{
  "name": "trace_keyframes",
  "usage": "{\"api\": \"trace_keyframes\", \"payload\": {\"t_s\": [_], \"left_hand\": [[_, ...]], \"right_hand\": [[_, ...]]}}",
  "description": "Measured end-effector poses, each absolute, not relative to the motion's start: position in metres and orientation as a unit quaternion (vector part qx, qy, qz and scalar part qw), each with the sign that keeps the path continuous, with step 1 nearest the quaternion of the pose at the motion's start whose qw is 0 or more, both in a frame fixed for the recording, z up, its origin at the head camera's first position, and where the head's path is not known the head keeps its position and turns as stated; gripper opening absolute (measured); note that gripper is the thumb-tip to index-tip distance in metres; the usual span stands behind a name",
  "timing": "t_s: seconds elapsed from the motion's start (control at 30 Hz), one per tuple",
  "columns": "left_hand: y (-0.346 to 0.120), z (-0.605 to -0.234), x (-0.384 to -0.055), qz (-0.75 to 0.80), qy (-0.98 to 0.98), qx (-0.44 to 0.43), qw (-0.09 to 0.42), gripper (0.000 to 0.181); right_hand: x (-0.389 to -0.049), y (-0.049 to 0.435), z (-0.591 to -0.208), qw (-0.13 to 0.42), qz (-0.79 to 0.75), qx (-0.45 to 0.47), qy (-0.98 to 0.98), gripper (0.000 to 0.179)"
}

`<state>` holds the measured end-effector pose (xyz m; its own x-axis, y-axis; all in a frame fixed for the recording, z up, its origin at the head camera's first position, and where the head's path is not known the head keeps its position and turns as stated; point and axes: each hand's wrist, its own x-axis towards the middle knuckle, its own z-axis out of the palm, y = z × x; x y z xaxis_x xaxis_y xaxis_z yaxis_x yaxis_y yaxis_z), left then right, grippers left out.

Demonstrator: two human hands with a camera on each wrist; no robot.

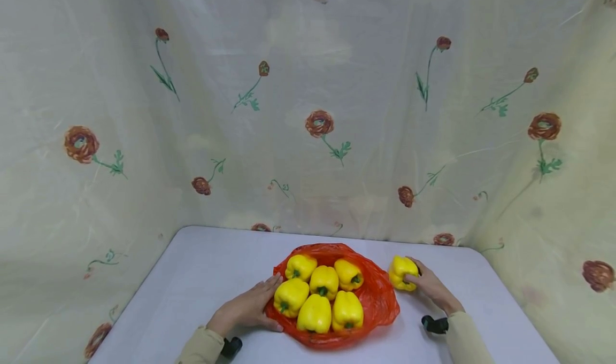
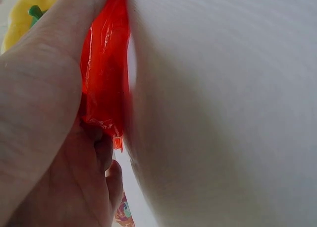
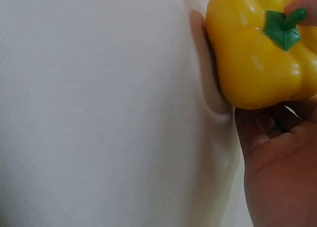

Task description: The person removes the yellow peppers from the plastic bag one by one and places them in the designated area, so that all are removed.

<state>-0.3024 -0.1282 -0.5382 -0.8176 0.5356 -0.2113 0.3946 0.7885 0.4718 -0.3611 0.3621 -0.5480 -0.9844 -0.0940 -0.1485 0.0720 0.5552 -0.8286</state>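
A yellow bell pepper (image 1: 403, 273) is gripped by my right hand (image 1: 430, 286), to the right of a red plastic bag (image 1: 380, 300). In the right wrist view, the thumb touches the held pepper (image 3: 257, 53) by its green stem, and the other fingers are partly hidden beneath it. Several more yellow bell peppers (image 1: 315, 313) sit inside the spread bag. My left hand (image 1: 250, 305) rests against the bag's left edge with its fingers extended. In the left wrist view, its fingers touch the bag's red film (image 2: 106, 68).
Both hands are over a white table (image 1: 192, 268). A floral curtain (image 1: 289, 155) hangs behind the table and along both sides. Each wrist wears a small black device, such as the one at the right wrist (image 1: 434, 325).
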Motion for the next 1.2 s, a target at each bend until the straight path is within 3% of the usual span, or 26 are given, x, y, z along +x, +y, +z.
{"api": "trace_keyframes", "payload": {"t_s": [0.57, 1.2], "left_hand": [[-0.1284, -0.5397, -0.3037, 0.205, 0.932, 0.248, 0.168, 0.114], [-0.127, -0.5399, -0.3042, 0.2, 0.933, 0.244, 0.171, 0.113]], "right_hand": [[-0.3611, 0.3586, -0.5486, 0.097, -0.484, 0.011, 0.87, 0.085], [-0.3562, 0.3539, -0.5478, 0.107, -0.472, 0.046, 0.874, 0.109]]}}
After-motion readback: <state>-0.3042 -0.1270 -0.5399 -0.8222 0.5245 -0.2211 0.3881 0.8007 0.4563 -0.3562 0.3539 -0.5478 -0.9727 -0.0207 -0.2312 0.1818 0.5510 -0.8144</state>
